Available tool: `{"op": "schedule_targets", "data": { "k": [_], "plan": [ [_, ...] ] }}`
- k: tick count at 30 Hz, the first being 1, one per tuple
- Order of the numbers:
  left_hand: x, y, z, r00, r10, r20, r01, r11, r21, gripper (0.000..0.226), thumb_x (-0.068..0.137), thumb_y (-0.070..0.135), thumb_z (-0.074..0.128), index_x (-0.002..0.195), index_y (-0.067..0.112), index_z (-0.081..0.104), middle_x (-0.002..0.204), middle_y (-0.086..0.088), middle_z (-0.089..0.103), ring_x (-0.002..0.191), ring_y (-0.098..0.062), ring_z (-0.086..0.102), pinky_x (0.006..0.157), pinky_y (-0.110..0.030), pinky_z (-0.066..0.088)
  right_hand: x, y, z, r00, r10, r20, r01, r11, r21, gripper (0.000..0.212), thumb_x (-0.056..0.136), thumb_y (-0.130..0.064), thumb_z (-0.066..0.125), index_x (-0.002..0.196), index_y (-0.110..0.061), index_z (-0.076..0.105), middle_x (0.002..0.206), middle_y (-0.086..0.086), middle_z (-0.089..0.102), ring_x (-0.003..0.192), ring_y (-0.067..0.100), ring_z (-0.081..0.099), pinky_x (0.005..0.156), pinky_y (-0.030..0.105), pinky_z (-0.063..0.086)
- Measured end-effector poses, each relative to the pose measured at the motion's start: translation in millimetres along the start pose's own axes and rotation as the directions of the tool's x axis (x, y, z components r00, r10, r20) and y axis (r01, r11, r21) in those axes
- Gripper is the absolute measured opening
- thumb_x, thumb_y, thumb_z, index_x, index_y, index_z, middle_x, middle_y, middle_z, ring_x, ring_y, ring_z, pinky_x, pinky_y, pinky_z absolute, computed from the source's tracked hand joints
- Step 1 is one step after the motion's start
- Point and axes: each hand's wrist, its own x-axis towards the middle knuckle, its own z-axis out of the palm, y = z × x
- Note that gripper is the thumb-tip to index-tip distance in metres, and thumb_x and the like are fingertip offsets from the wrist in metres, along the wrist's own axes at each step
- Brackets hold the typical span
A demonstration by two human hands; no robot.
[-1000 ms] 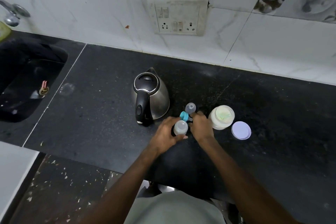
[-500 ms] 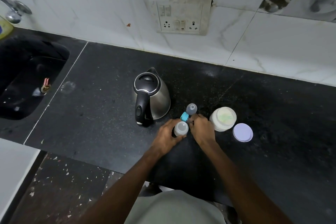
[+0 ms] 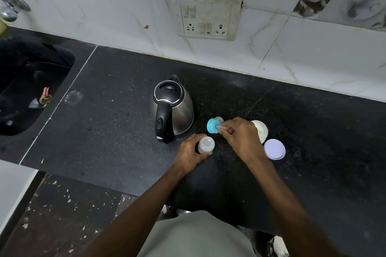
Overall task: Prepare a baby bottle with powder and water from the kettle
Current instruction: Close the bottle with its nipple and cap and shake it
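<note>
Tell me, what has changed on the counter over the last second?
The right hand has lifted the blue nipple ring off the bottle and tipped it sideways. The left hand still holds the now open bottle. Kettle, powder tub and lilac lid stayed put.

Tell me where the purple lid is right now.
In the head view the purple lid lies flat on the black counter, right of the right hand and just in front of the open powder jar.
</note>
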Motion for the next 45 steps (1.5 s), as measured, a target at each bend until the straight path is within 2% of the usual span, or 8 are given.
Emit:
{"op": "schedule_targets", "data": {
  "k": [5,9,14,21,28,35,38,45],
  "plan": [
    [0,-2,2,1.000,-0.011,-0.006,0.011,0.999,-0.037,0.060,0.077,0.024,0.092,0.132,0.019,0.069,0.119,0.004,0.070,0.108,-0.011,0.068,0.097,-0.026,0.053,-5,-16,-13,0.987,-0.113,0.116,0.117,0.993,-0.033,0.008,0.087,-0.011,0.078,0.093,-0.015,0.082,0.088,0.001,0.067,0.078,0.022,0.066,0.071,0.036,0.053],
    [-1,-4,2,1.000,-0.009,0.005,0.010,0.999,-0.046,0.063,0.078,0.026,0.092,0.135,0.019,0.067,0.121,0.004,0.070,0.111,-0.011,0.068,0.098,-0.030,0.056,-7,-22,-9,0.970,-0.083,0.230,0.117,0.983,-0.141,0.008,0.089,-0.018,0.077,0.094,-0.015,0.081,0.095,0.004,0.074,0.086,0.021,0.069,0.071,0.026,0.044],
    [-1,-5,2,1.000,-0.028,-0.005,0.028,0.999,-0.038,0.060,0.077,0.022,0.092,0.133,0.018,0.068,0.119,0.005,0.069,0.108,-0.010,0.067,0.097,-0.033,0.056,-4,-29,4,0.939,0.001,0.344,0.096,0.960,-0.264,0.009,0.091,-0.016,0.066,0.096,-0.014,0.073,0.098,0.006,0.072,0.089,0.025,0.069,0.072,0.033,0.053],
    [-1,-6,3,1.000,-0.021,-0.001,0.020,0.999,-0.040,0.060,0.078,0.022,0.092,0.134,0.019,0.068,0.118,0.004,0.069,0.107,-0.011,0.068,0.095,-0.033,0.056,1,-40,7,0.916,0.026,0.401,0.117,0.937,-0.328,0.016,0.092,-0.010,0.062,0.102,-0.008,0.073,0.104,0.017,0.070,0.094,0.034,0.067,0.073,0.035,0.050],
    [-2,-6,5,1.000,-0.027,-0.007,0.026,0.997,-0.068,0.058,0.079,0.020,0.092,0.133,0.019,0.070,0.116,0.003,0.069,0.107,-0.012,0.068,0.095,-0.030,0.056,7,-39,10,0.918,-0.002,0.396,0.141,0.936,-0.322,0.021,0.093,-0.021,0.069,0.112,-0.012,0.073,0.111,0.014,0.069,0.096,0.032,0.069,0.080,0.041,0.057],
    [-1,-8,6,0.999,-0.053,-0.013,0.051,0.995,-0.084,0.060,0.078,0.019,0.092,0.134,0.019,0.071,0.118,0.002,0.070,0.105,-0.009,0.068,0.092,-0.022,0.052,3,-28,18,0.876,-0.047,0.480,0.161,0.966,-0.200,0.062,0.078,-0.023,0.081,0.135,-0.024,0.057,0.131,0.000,0.056,0.113,0.025,0.061,0.089,0.044,0.054],
    [-1,-10,6,0.998,-0.061,-0.003,0.061,0.994,-0.094,0.057,0.077,0.019,0.092,0.132,0.019,0.072,0.117,0.003,0.070,0.106,-0.012,0.069,0.093,-0.029,0.057,2,-27,22,0.881,-0.067,0.468,0.181,0.962,-0.203,0.052,0.079,-0.017,0.079,0.128,-0.023,0.060,0.125,-0.002,0.058,0.108,0.023,0.062,0.086,0.043,0.055],
    [-2,-9,5,0.995,-0.098,0.007,0.098,0.985,-0.142,0.056,0.076,0.015,0.092,0.129,0.016,0.073,0.116,0.003,0.070,0.106,-0.010,0.070,0.094,-0.030,0.059,7,-29,22,0.878,-0.047,0.476,0.174,0.958,-0.226,0.033,0.084,-0.019,0.074,0.116,-0.018,0.064,0.116,0.000,0.063,0.102,0.024,0.065,0.081,0.037,0.053]
  ]
}}
